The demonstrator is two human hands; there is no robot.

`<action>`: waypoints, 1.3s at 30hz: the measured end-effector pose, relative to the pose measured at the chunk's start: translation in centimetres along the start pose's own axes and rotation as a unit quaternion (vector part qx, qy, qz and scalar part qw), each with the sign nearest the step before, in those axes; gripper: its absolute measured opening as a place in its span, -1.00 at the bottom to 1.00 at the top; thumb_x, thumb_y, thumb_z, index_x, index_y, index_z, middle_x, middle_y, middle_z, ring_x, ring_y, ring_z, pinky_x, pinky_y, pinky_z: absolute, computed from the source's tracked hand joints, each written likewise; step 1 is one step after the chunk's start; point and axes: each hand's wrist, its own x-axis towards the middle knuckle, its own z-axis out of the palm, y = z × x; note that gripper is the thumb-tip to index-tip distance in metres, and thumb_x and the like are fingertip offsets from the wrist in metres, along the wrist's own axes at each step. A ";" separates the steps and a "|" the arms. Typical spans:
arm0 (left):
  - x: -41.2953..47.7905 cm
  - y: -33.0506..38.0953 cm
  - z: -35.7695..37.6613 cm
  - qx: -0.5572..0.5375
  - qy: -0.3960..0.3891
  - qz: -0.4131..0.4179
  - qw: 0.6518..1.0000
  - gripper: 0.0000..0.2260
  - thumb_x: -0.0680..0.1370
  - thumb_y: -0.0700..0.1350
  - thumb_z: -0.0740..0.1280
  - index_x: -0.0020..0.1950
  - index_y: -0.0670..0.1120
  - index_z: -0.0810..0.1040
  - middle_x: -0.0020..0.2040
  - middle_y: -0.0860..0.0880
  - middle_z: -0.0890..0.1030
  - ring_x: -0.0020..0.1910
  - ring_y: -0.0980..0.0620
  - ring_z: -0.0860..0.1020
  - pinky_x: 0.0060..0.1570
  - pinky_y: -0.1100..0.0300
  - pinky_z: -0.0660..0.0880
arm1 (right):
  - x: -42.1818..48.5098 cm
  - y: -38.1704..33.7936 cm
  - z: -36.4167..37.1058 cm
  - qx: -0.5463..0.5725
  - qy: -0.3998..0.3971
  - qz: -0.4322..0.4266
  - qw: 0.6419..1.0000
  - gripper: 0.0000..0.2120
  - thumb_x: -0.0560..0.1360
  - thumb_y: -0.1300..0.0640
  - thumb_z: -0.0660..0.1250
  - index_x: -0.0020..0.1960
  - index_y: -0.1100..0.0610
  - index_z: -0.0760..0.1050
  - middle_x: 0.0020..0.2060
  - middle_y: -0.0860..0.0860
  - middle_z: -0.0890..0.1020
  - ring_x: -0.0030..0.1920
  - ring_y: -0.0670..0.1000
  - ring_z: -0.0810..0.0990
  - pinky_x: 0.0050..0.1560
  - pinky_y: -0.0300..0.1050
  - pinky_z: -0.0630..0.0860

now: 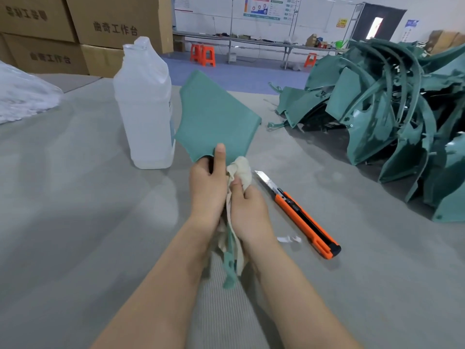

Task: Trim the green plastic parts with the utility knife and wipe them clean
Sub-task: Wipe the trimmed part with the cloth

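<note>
Two bare forearms reach in from the near edge over a grey matte desk (75, 197).

Left hand (207, 187): fingers curled round the lower edge of a flat teal-green plastic part (214, 114), thumb pressed straight up its face. The part is held up off the desk, centre of view. Its broad panel tilts away from the camera, and a narrow stem hangs down between the wrists.

Right hand (247, 210): closed on a crumpled beige cloth (241, 170). The wad is bunched against the part's lower right edge, just beside the left thumb. The rest of the cloth trails down along the stem.

Just right of the right hand, an orange-and-black utility knife (302, 212) lies flat on the desk. Its blade is extended and points away; neither hand touches it. A small white scrap (289, 239) lies between the knife and the right wrist.

Left of the held part stands a translucent plastic bottle (146, 109), upright, with its top open and clear liquid low inside.

Far right: a large heap of teal-green plastic parts (392, 117), curved shells and strips tangled together, resting on the desk.

Far left: a crumpled white plastic bag (22, 94) on the desk edge. Behind it are stacked brown cardboard boxes (100, 26) with printed characters.

Background: orange plastic stools (203, 55) on a blue floor, beside a long grey desk (251, 42) with small items I cannot make out, against a white wall.
</note>
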 end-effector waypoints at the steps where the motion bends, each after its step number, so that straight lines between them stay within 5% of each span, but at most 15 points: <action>1: 0.1 -0.1 0.1 -0.004 -0.007 0.001 1.000 -0.67 0.61 0.01 0.21 -0.29 -0.13 0.43 -0.28 -0.13 0.54 -0.23 -0.03 0.49 -0.12 0.05 0.45 | 0.2 -0.1 -0.2 0.009 -0.002 0.008 1.000 -0.67 0.68 0.04 0.04 -0.11 0.13 0.49 -0.21 0.02 0.59 -0.19 -0.03 0.53 -0.31 -0.28 0.31; 3: 0.1 -0.2 0.5 -0.019 -0.032 -0.003 0.999 -0.73 0.61 -0.04 0.24 -0.25 -0.14 0.49 -0.19 -0.19 0.61 -0.15 -0.06 0.55 0.01 -0.02 0.49 | 0.6 -0.3 -0.8 0.040 0.012 0.031 0.999 -0.69 0.68 0.08 0.04 0.15 0.19 0.52 0.04 0.08 0.61 0.04 0.01 0.53 -0.16 -0.29 0.31; 5: -0.1 -0.3 0.8 -0.029 -0.035 0.009 0.999 -0.77 0.59 -0.08 0.27 -0.26 -0.03 0.53 -0.17 -0.06 0.65 -0.07 -0.02 0.61 0.05 0.05 0.51 | 0.9 -0.8 -1.5 0.057 0.014 0.030 0.998 -0.69 0.68 0.09 0.04 0.24 0.17 0.50 0.06 0.01 0.60 0.07 -0.03 0.50 -0.20 -0.44 0.34; 7: 0.0 0.1 0.8 -0.030 -0.012 0.036 0.999 -0.77 0.59 -0.08 0.28 -0.27 0.02 0.54 -0.20 0.00 0.65 -0.11 0.03 0.61 0.00 0.12 0.50 | 0.7 -1.1 -2.1 0.052 -0.012 0.027 0.998 -0.74 0.68 0.04 0.05 0.06 0.09 0.49 -0.18 -0.08 0.54 -0.08 -0.07 0.48 -0.38 -0.57 0.30; 13: 1.6 0.6 -1.0 -0.033 0.085 0.113 0.989 -0.68 0.61 -0.08 0.24 -0.28 -0.24 0.45 -0.29 -0.13 0.46 -0.30 0.03 0.38 -0.21 0.14 0.33 | -3.5 0.7 -2.9 0.043 -0.121 0.082 0.988 -0.63 0.64 0.02 0.13 -0.32 0.09 0.35 -0.58 -0.20 0.45 -0.48 -0.28 0.42 -0.50 -0.48 0.29; 14: 1.2 0.7 -0.9 -0.030 0.086 0.119 0.989 -0.71 0.61 -0.08 0.25 -0.24 -0.23 0.48 -0.27 -0.10 0.49 -0.32 0.07 0.40 -0.22 0.21 0.35 | -3.8 0.8 -3.4 0.057 -0.119 0.093 0.987 -0.64 0.63 0.00 0.14 -0.28 0.13 0.43 -0.51 -0.20 0.53 -0.42 -0.29 0.49 -0.46 -0.53 0.32; 15: 0.9 0.9 -0.7 -0.036 0.087 0.124 0.988 -0.75 0.60 -0.09 0.25 -0.17 -0.24 0.51 -0.23 -0.05 0.52 -0.31 0.14 0.45 -0.22 0.31 0.36 | -3.6 1.0 -3.9 0.067 -0.115 0.103 0.986 -0.62 0.62 -0.04 0.15 -0.20 0.19 0.52 -0.39 -0.13 0.63 -0.40 -0.21 0.31 -0.38 -0.57 0.35; 16: 0.6 1.2 -0.5 -0.059 0.081 0.128 0.987 -0.80 0.60 -0.12 0.27 -0.07 -0.24 0.54 -0.20 0.00 0.56 -0.29 0.25 0.50 -0.21 0.42 0.37 | -3.3 0.8 -4.5 0.066 -0.110 0.110 0.986 -0.60 0.61 -0.09 0.15 -0.11 0.17 0.60 -0.28 -0.04 0.67 0.08 -0.15 0.49 -0.23 -0.52 0.43; 18: 0.5 1.5 -0.7 -0.114 0.011 0.115 0.987 -0.91 0.58 -0.18 0.30 0.03 -0.16 0.55 -0.18 0.16 0.62 -0.24 0.40 0.53 -0.19 0.53 0.38 | -2.5 0.1 -5.6 0.051 -0.095 0.089 0.990 -0.60 0.60 -0.13 0.15 -0.25 -0.11 0.67 -0.40 -0.10 0.65 -0.33 -0.10 0.61 -0.32 -0.34 0.49; 21: 1.4 1.4 -2.3 -0.120 -0.135 0.070 0.981 -0.83 0.51 -0.08 0.39 0.08 -0.02 0.54 -0.13 0.24 0.64 -0.07 0.31 0.57 0.05 0.42 0.41 | 0.0 -0.3 -7.4 0.042 -0.022 0.077 0.996 -0.55 0.59 -0.12 0.21 -0.38 0.06 0.57 -0.56 -0.14 0.55 -0.54 -0.20 0.49 -0.56 -0.40 0.35; 23: 2.1 1.3 -3.6 -0.160 -0.154 0.031 0.975 -0.75 0.45 0.05 0.43 0.09 0.03 0.58 -0.03 0.18 0.62 0.04 0.18 0.54 0.19 0.23 0.36 | 1.4 -0.9 -8.2 0.028 -0.011 0.063 0.998 -0.58 0.57 -0.16 0.23 -0.35 0.08 0.50 -0.63 -0.17 0.49 -0.60 -0.24 0.45 -0.63 -0.42 0.29; 27: 3.3 1.2 -5.7 -0.342 -0.128 -0.039 0.930 -0.76 0.54 0.14 0.28 0.12 0.08 0.59 0.10 0.07 0.65 0.13 0.07 0.60 0.11 0.15 0.52 | 3.2 -0.9 -8.4 0.053 -0.039 0.022 0.998 -0.60 0.55 -0.16 0.28 -0.37 0.03 0.51 -0.61 -0.21 0.53 -0.59 -0.27 0.48 -0.61 -0.42 0.32; 32: 3.4 0.4 -5.5 -0.207 -0.044 -0.028 0.977 -0.91 0.56 -0.11 0.33 0.04 -0.02 0.60 -0.03 0.05 0.70 -0.01 0.05 0.65 -0.03 0.07 0.58 | 3.5 0.5 -9.1 0.182 -0.246 0.070 0.949 -0.79 0.47 0.04 0.36 -0.27 0.09 0.68 -0.34 0.05 0.68 -0.38 -0.03 0.65 -0.36 -0.22 0.58; 35: 3.1 0.6 -4.8 -0.181 -0.036 0.027 0.983 -0.91 0.57 -0.13 0.33 -0.04 0.00 0.63 -0.10 0.10 0.70 -0.08 0.10 0.66 -0.15 0.20 0.57 | 4.1 1.4 -8.5 0.160 -0.160 0.093 0.969 -0.78 0.55 0.02 0.32 -0.17 0.14 0.60 -0.37 0.03 0.67 -0.40 -0.03 0.63 -0.29 -0.18 0.56; 39: 2.6 1.3 -4.6 -0.185 -0.007 0.090 0.979 -0.86 0.58 -0.10 0.32 -0.09 0.05 0.67 -0.05 0.11 0.69 -0.01 0.08 0.65 0.01 0.07 0.57 | 4.5 1.9 -8.4 0.196 -0.049 0.148 0.968 -0.69 0.54 -0.09 0.33 0.01 0.17 0.59 -0.18 0.08 0.71 -0.21 0.08 0.69 -0.09 -0.01 0.62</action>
